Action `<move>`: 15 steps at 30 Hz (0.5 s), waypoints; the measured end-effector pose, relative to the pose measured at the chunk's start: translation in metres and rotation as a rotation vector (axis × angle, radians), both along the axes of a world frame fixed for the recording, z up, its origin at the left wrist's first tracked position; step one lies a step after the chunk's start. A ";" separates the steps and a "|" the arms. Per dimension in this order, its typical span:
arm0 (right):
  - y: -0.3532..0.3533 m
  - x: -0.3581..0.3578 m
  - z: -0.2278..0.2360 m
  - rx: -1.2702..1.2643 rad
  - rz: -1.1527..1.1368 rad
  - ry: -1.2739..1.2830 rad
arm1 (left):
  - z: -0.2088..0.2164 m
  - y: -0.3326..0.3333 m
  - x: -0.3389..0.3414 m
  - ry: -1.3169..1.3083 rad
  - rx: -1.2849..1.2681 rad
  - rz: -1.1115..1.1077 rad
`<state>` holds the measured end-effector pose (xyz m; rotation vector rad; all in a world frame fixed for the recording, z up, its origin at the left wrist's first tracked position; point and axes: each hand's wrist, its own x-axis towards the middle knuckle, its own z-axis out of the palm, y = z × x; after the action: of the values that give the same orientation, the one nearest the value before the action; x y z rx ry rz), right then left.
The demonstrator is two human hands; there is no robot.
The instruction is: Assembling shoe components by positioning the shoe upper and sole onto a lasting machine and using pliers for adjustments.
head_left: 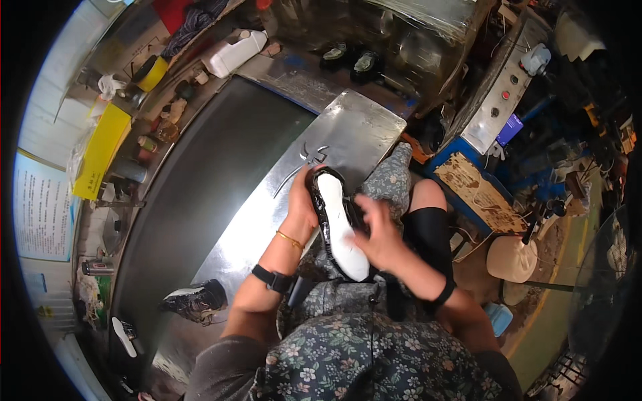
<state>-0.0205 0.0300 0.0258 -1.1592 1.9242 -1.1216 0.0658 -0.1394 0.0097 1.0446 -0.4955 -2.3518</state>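
Note:
A black shoe upper with a white bottom [341, 227] lies over my lap, its white side facing up and its length running away from me. My left hand [304, 200] is closed around its left side near the far end. On the shoe's right, my right hand [384, 234] is slightly blurred, with thumb and fingers apart. Its thumb is close to the white bottom; whether it touches cannot be told. Just beyond the shoe, a few curved metal hand tools [314, 154] rest on the metal plate [351, 120].
Left of the plate runs a dark conveyor belt [221, 147]. Another black shoe [200, 301] sits near my left elbow, and a white-soled one [124, 337] farther left. Two dark shoes [364, 63] stand at the back. A control panel [501, 93] is at right.

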 end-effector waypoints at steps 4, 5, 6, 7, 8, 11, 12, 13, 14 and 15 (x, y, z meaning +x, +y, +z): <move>0.016 -0.005 -0.001 -0.130 0.082 0.156 | 0.015 0.024 -0.005 -0.034 -0.088 0.176; 0.018 -0.023 0.002 -0.192 0.090 0.088 | 0.021 0.034 -0.008 0.039 -0.191 0.134; 0.025 -0.040 0.008 -0.226 0.055 -0.390 | 0.026 0.044 -0.009 -0.032 -0.289 0.134; 0.037 -0.060 0.018 -0.234 -0.027 -0.841 | 0.031 0.053 -0.007 0.046 -0.480 0.097; 0.055 -0.084 0.032 -0.283 -0.039 -0.766 | 0.035 0.060 -0.001 -0.074 -0.660 -0.096; 0.126 -0.157 0.087 -0.393 -0.223 -0.524 | 0.032 0.077 0.026 -0.108 -0.977 -0.545; 0.147 -0.188 0.107 -0.400 -0.311 -0.135 | 0.025 0.083 0.035 -0.182 -0.976 -0.633; 0.162 -0.219 0.124 -0.344 -0.437 0.220 | 0.017 0.088 0.043 -0.260 -0.964 -0.703; 0.178 -0.249 0.140 -0.370 -0.515 0.548 | 0.008 0.093 0.049 -0.348 -1.014 -0.719; 0.187 -0.282 0.154 -0.421 -0.600 0.667 | 0.000 0.097 0.053 -0.455 -1.041 -0.771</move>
<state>-0.3027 0.2170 0.1797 -1.3261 2.7622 -1.6623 0.1193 -0.0428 0.0094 0.8934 -2.2994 -1.8223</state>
